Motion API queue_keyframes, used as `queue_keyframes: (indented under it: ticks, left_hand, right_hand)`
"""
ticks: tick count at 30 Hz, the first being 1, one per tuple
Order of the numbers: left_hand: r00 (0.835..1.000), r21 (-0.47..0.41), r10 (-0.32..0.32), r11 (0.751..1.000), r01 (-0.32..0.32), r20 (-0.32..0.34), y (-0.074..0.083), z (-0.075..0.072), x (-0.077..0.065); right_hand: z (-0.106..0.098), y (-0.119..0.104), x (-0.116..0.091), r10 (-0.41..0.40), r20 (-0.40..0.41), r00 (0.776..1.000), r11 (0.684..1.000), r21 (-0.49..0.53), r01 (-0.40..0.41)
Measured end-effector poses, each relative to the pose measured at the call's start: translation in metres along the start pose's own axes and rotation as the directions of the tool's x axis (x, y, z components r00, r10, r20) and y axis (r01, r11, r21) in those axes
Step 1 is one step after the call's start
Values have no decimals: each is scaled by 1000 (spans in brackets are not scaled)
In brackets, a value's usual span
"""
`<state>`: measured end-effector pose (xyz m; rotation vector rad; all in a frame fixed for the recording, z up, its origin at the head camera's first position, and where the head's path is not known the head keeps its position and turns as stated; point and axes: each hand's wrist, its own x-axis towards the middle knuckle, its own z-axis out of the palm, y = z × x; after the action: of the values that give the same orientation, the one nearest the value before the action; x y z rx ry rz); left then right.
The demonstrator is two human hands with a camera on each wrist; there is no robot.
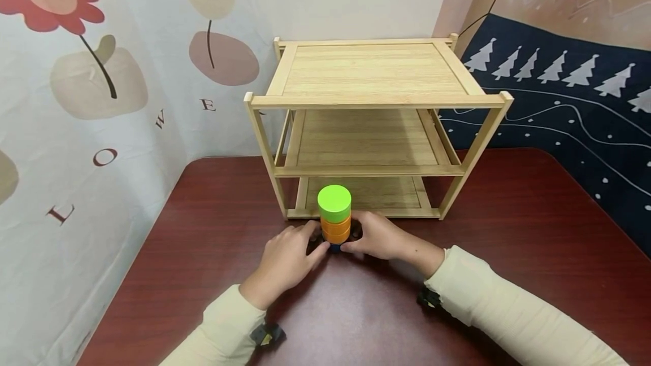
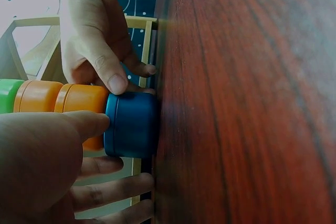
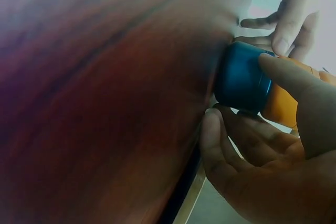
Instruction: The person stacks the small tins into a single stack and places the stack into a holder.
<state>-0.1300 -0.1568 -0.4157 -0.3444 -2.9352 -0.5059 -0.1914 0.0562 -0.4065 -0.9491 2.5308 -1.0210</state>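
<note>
In the head view a stack of round lidded containers stands upright on the table: a lime green one (image 1: 334, 202) on top, two orange ones (image 1: 336, 230) under it, and a dark blue container (image 2: 134, 125) at the bottom. My left hand (image 1: 287, 261) is at the stack's left, thumb in front by the blue container's upper edge and the other fingers spread behind. My right hand (image 1: 378, 235) holds the base from the right, its thumb against the blue container (image 3: 244, 77) and its fingers curled round behind. The blue container's bottom meets the table.
A wooden three-level shelf (image 1: 373, 100) stands just behind the stack on the red-brown table (image 1: 356, 309). Printed cloth (image 1: 152, 72) hangs behind and at both sides of the table.
</note>
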Motion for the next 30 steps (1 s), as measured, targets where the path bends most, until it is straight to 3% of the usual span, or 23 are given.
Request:
queue_keyframes:
  ticks: [15, 30]
  left_hand:
    - [1000, -7, 14, 1000, -14, -13, -1, 0, 0]
    - [1000, -7, 4, 1000, -4, -10, -1, 0, 0]
  right_hand:
    - [0, -3, 6, 11, 66, 998, 999, 41, -14]
    - [1, -4, 7, -6, 57, 998, 999, 34, 4]
